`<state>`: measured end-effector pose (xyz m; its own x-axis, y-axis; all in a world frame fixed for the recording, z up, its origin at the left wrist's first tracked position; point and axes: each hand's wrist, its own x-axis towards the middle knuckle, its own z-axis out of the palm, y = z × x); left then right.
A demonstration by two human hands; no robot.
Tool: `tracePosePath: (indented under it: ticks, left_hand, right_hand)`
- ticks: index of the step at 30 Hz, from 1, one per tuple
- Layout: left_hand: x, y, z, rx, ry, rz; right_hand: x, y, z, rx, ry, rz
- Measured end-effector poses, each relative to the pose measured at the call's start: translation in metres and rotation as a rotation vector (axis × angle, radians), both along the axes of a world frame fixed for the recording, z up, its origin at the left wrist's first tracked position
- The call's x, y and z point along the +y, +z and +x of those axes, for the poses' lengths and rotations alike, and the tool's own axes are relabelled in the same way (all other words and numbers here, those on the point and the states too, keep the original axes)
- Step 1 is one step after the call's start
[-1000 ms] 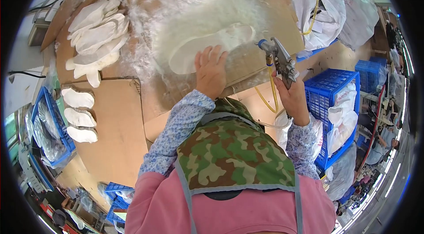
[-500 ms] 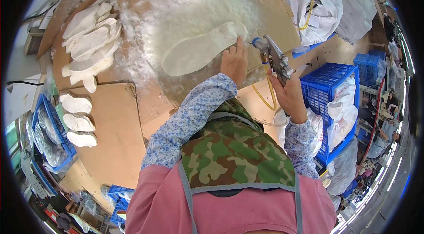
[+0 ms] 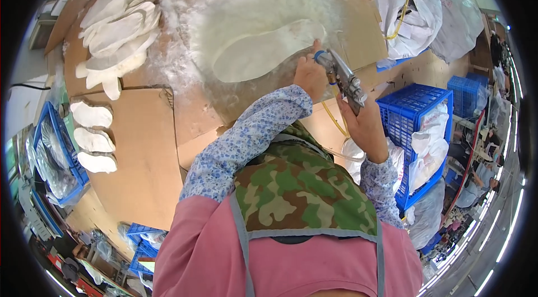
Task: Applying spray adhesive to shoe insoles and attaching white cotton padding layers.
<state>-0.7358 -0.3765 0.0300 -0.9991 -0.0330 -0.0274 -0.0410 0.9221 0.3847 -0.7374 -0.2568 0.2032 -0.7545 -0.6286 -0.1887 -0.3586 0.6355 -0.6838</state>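
A cardboard-topped bench, strewn with white fibre, stands in a crowded workroom; a blue crate with white contents stands beyond its near right corner. Pale sole-shaped pieces overlap in a pile along the left edge. One large sole-shaped piece lies flat by the near edge — presumably for support and easy reach. The right hand is clamped round the spray gun, angling its nozzle toward the piece's right end. The left hand extends a finger there, perhaps steadying it; the nozzle overlaps, so contact or grip cannot be told. Three small pieces lie near the left edge, separately spaced.
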Motion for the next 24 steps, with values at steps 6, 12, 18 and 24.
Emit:
tracePosePath:
  ticks: [6, 12, 18, 24]
  left_hand:
    - [0.012, -0.021, -0.004, 0.36, 0.175, -0.039]
    - [0.026, -0.042, -0.025, 0.416, 0.417, 0.017]
    - [0.028, -0.043, -0.017, 0.431, 0.296, -0.088]
    - [0.024, -0.03, -0.01, 0.399, 0.308, -0.104]
  right_hand:
    - [-0.018, 0.002, 0.018, -0.12, 0.068, -0.077]
    - [-0.028, 0.008, 0.028, -0.238, 0.09, -0.016]
    - [-0.04, 0.018, 0.03, -0.222, 0.2, 0.066]
    - [-0.052, 0.024, 0.037, -0.218, 0.261, 0.007]
